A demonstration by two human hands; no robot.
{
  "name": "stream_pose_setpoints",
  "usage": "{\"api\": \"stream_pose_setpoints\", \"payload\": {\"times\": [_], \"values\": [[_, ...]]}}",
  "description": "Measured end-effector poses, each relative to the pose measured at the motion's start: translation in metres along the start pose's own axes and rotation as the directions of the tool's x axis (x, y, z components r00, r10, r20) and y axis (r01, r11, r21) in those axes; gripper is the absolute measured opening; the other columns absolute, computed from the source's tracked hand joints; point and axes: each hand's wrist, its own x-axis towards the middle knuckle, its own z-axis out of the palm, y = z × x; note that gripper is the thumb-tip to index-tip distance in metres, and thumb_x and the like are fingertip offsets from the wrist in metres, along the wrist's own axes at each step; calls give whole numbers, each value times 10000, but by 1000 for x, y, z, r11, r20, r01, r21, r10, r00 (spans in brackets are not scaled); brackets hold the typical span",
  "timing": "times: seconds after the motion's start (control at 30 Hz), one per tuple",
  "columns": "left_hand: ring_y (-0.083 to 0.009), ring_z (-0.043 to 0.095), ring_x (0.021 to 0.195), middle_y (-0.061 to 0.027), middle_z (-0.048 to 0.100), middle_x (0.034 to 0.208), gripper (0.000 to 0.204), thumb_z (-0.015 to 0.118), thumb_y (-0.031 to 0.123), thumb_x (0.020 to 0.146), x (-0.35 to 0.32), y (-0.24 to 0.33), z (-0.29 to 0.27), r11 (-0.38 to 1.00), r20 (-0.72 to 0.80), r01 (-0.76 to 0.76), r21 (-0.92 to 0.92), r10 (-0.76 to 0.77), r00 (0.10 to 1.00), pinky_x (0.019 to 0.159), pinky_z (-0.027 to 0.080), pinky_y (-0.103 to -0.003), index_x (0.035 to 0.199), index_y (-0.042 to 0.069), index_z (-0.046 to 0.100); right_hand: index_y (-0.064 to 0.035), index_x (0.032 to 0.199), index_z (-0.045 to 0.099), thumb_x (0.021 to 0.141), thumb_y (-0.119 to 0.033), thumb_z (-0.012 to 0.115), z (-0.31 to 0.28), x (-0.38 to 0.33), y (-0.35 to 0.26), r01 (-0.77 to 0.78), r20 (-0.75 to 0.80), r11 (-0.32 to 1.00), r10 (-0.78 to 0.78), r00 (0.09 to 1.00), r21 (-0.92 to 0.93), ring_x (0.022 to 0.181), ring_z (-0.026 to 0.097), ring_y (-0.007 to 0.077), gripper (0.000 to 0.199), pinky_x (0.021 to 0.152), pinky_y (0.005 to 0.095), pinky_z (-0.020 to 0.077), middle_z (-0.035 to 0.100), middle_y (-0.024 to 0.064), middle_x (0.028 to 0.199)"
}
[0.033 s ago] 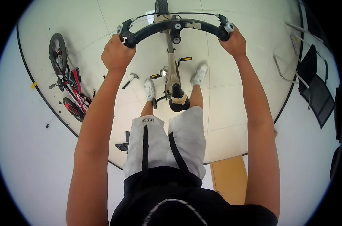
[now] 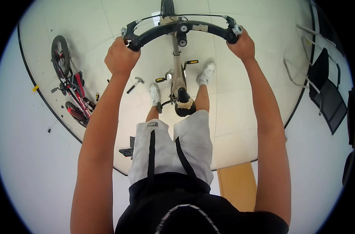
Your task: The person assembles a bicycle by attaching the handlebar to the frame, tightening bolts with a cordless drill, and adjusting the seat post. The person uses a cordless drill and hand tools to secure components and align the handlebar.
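My left hand (image 2: pixel 122 57) is closed round the left end of a black bicycle handlebar (image 2: pixel 158 31). At the other end my right hand (image 2: pixel 242 46) grips the bar, with a brake lever (image 2: pixel 230 26) just ahead of it. A similar brake lever (image 2: pixel 131 30) sits by the left hand, and a thin cable runs between the two sides. Below the bar, the beige bicycle frame (image 2: pixel 178 74) stands between my legs. Its dark saddle (image 2: pixel 184 108) has a tan wrapping round it. Both grips are mostly hidden by my fingers.
A red and black child's bicycle (image 2: pixel 74 84) lies on the tiled floor at the left. A hammer (image 2: pixel 135 85) rests near my left shoe (image 2: pixel 155 94). Metal-framed black chairs (image 2: pixel 322 74) stand at the right. An open dark tool case (image 2: pixel 126 152) sits by my left leg.
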Motion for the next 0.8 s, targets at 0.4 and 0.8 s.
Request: {"api": "stream_pose_setpoints", "payload": {"times": [0.4,0.8], "values": [[-372,705,815,-105,725,872,352,783,378,756,60,42,-7,977,-53,201,71,-198,979,690,549,-506,916,115,611,-153,1122,585,703,-259,790,-18,149,18,230,-32,962,-228,973,149,728,696,313,479,626,422,578,668,53,983],[-386,691,806,-111,710,850,359,795,371,755,126,64,-5,969,-94,217,121,-207,974,671,538,-509,907,117,593,-119,1064,564,686,-201,738,-25,236,24,295,-60,940,-289,956,173,639,661,326,424,557,431,555,618,78,895]]}}
